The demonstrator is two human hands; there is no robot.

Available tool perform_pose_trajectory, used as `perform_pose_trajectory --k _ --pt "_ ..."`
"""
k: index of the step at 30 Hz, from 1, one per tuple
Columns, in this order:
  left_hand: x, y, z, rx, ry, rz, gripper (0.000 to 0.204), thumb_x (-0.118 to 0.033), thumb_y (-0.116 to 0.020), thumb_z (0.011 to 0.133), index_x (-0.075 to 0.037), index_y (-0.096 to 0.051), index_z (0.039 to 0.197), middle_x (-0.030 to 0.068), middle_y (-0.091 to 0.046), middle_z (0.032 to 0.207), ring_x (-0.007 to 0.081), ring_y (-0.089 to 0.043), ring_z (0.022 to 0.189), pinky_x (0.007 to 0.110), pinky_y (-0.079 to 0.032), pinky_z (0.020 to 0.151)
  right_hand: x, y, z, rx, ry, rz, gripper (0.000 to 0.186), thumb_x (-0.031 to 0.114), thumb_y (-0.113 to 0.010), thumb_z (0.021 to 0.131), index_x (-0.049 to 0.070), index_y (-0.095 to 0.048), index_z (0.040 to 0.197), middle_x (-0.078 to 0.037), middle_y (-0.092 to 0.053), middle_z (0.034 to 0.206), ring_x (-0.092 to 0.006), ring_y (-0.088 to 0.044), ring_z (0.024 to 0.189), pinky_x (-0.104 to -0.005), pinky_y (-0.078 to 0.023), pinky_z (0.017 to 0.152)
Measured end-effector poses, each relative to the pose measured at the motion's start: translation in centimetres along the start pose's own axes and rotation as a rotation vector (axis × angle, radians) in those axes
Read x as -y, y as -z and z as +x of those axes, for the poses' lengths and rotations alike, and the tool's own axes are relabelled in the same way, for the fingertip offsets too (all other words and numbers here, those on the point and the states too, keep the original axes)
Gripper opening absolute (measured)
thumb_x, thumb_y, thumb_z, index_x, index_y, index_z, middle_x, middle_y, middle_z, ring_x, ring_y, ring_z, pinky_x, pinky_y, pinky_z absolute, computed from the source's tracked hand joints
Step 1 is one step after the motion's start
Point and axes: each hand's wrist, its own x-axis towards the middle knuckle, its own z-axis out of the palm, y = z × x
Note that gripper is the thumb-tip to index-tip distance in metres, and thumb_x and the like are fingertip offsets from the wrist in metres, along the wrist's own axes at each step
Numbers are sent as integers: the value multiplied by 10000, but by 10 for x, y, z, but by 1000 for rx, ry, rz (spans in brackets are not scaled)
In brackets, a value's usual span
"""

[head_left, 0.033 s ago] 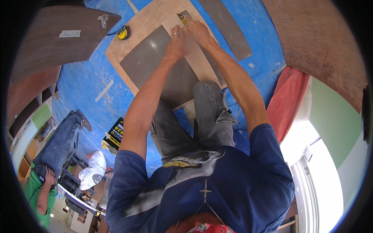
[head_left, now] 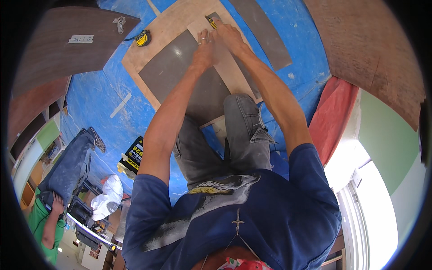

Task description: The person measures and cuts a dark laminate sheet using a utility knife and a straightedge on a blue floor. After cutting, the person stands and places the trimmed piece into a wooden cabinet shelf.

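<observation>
Yellow cutter (head_left: 213, 23) is wrapped tight in right grip (head_left: 229, 38), left grip (head_left: 205, 49) uncurled, empty beside it, probably steadying wood strip (head_left: 231, 75).

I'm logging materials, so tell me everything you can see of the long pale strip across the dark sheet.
The pale strip is long, narrow and straight-sided, plain light brown, and looks like wood. It lies flat and slantwise across the dark sheet, its near end by the right knee. The left grip rests on it near the far end. Beside it, the right grip holds a yellow-and-black tool; whether that touches the strip is unclear.
</observation>
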Motion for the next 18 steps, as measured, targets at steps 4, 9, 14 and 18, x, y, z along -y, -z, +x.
perform_pose_trajectory --k 4,9,14,18 --pt "3 -5 0 -10 -5 13 1158 -179 -966 564 -23 -361 1540 227 -41 1666 424 -63 1544 461 -287 1241 3 -2 2 -38 64 -11 530 238 -571 904 24 -504 1384 -272 -717 1014 -441 -687 1018 -510 -539 902" --pt "1 -3 6 -67 -20 43 1198 -121 -931 575 -90 -277 1579 190 -121 1660 393 -88 1552 441 -420 1164 20 5 18 59 -77 -93 528 293 -593 929 28 -522 1380 -261 -707 1107 -421 -674 1092 -498 -524 957" --pt "-2 4 5 -18 7 22 1171 -162 -943 575 -90 -320 1565 193 -116 1662 386 -65 1555 443 -403 1177 29 12 15 98 -118 -79 535 312 -612 925 31 -531 1373 -262 -695 1154 -414 -661 1134 -489 -514 984" --pt "-4 6 5 6 8 59 1222 -170 -949 566 -94 -273 1581 196 -115 1663 398 -77 1552 442 -390 1185 29 13 15 115 -156 -97 535 315 -624 916 34 -537 1364 -268 -691 1158 -418 -660 1136 -490 -518 981"
